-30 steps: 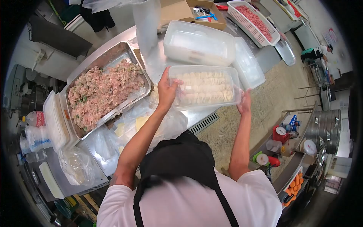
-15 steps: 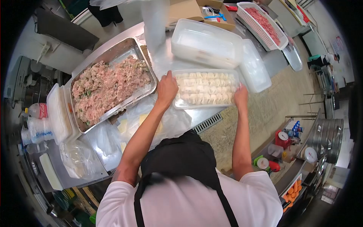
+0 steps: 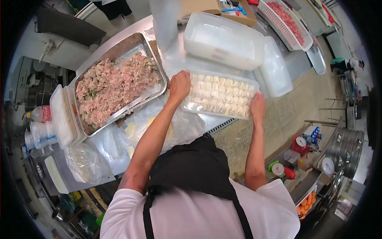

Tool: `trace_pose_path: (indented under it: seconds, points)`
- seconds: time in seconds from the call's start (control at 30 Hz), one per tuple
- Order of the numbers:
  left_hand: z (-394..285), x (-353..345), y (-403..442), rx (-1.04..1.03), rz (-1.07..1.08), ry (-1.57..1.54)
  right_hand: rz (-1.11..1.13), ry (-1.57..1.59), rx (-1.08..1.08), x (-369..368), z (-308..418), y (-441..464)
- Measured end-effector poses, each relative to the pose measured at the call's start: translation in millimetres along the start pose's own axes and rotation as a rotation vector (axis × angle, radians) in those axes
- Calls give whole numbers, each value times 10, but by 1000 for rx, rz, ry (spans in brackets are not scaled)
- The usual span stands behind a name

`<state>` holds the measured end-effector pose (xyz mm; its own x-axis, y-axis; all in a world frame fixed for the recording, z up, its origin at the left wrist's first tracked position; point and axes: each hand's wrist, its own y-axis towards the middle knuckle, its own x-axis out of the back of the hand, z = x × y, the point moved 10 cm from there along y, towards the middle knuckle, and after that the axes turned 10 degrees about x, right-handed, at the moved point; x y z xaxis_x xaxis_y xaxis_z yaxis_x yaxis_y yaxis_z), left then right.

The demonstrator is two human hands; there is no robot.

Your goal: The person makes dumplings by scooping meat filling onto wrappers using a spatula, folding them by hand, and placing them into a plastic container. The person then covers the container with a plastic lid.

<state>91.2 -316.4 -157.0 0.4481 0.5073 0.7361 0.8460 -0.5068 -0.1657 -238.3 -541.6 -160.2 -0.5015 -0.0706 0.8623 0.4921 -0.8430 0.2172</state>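
Observation:
A clear plastic container (image 3: pixel 221 95) with several rows of pale dumplings is at the table's front edge, slightly tilted in view. My left hand (image 3: pixel 180 85) grips its left end, fingers wrapped on the rim. At the right end my right hand (image 3: pixel 258 106) holds the other short side. Just behind it lies a larger empty translucent container (image 3: pixel 223 40), with a flat translucent lid (image 3: pixel 275 67) to its right. Left of my left hand, a metal tray (image 3: pixel 159 75) holds a heap of minced meat filling (image 3: pixel 115 87).
Plastic bags (image 3: pixel 185 125) with pale wrappers lie in front of the metal tray. Stacked white containers (image 3: pixel 63 117) stand at the left. A cardboard box (image 3: pixel 244 18) and a white basket (image 3: pixel 300 42) of meat are at the back. Another person's legs (image 3: pixel 113 8) show at the upper left.
The dumpling container looks lower and its dumplings show more clearly. My right hand has shifted its grip on the right end. The view has turned slightly.

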Motion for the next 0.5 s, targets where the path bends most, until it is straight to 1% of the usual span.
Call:
trace_pose_path:
  seconds: [0.07,0.13,0.23,0.33,0.4,0.43,0.5]
  points:
    - [8,-67,-48,-17,1,-7,30,-3,-5,3,5,0]
    - [6,-3,-52,36,4,-35,46,0,3,23,18,2]
    - [7,21,-74,5,-44,-43,46,2,-16,42,71,27]
    - [77,-9,-258,20,-27,-13,81,-26,-8,41,45,-30]
    - [112,32,-365,42,-22,-30,31,55,-71,9,-13,-115]
    - [124,50,-412,58,-12,-49,46,55,-77,-4,12,-149]
    - [128,51,-419,76,8,-44,71,63,-161,48,-30,-217]
